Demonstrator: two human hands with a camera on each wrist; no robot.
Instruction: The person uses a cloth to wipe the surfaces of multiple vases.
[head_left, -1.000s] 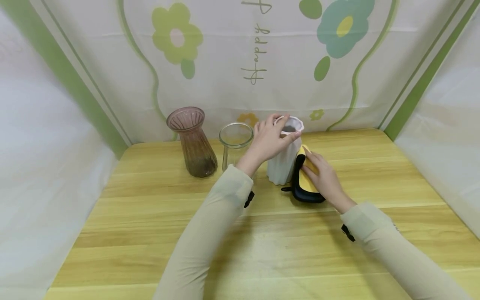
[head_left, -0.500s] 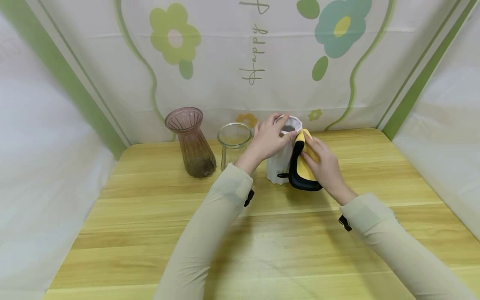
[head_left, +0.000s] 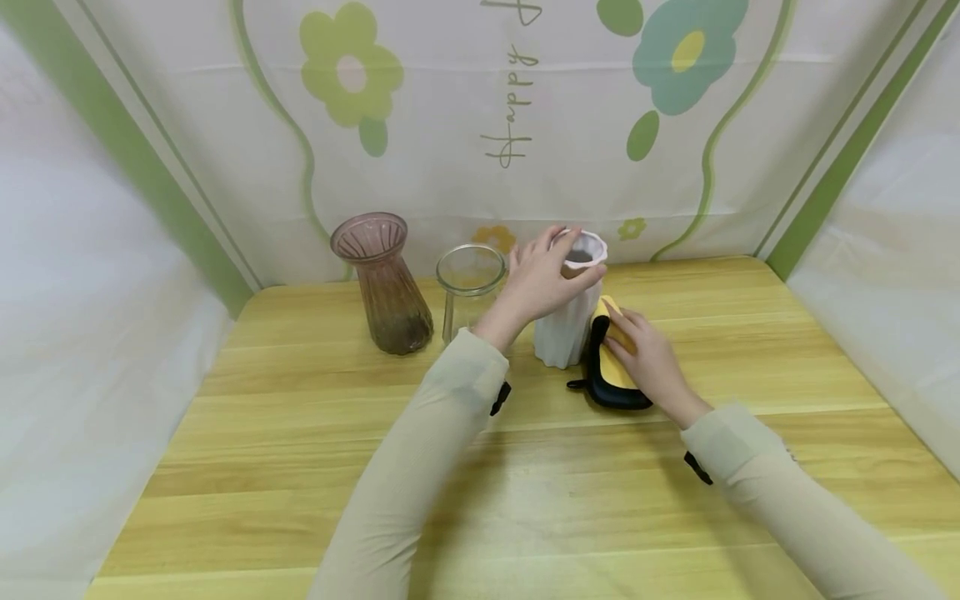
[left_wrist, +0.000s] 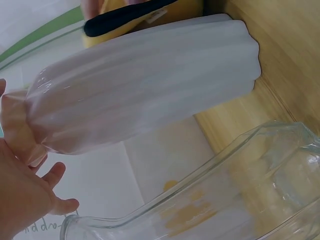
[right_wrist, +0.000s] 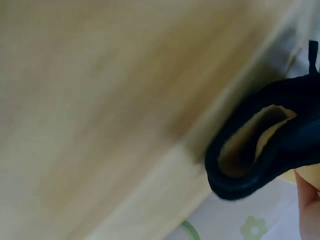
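Note:
A tall white ribbed vase (head_left: pixel 558 337) with a wavy rim stands on the table. My left hand (head_left: pixel 534 285) grips it at the top, fingers and thumb around the rim. In the left wrist view the vase (left_wrist: pixel 145 85) spans the frame, its narrowed neck beside that hand (left_wrist: pixel 22 195). My right hand (head_left: pixel 654 360) pinches a folded yellow cloth (head_left: pixel 615 371) with thick black edging and a small loop, held against the vase's lower right side. Up close in the right wrist view, the cloth (right_wrist: pixel 285 145) curls over on itself; only a bit of the hand (right_wrist: pixel 310 215) shows.
Left of the white vase stands a clear glass vase (head_left: pixel 471 275), partly behind my left arm. Farther left is a purple-brown ribbed glass vase (head_left: pixel 390 300). A printed curtain (head_left: pixel 450 125) rises behind the wooden table (head_left: pixel 562 500).
The right hand first slid the cloth up the vase's side toward the rim, then brought it back down low. The left hand has stayed on the rim, and the vase has not shifted.

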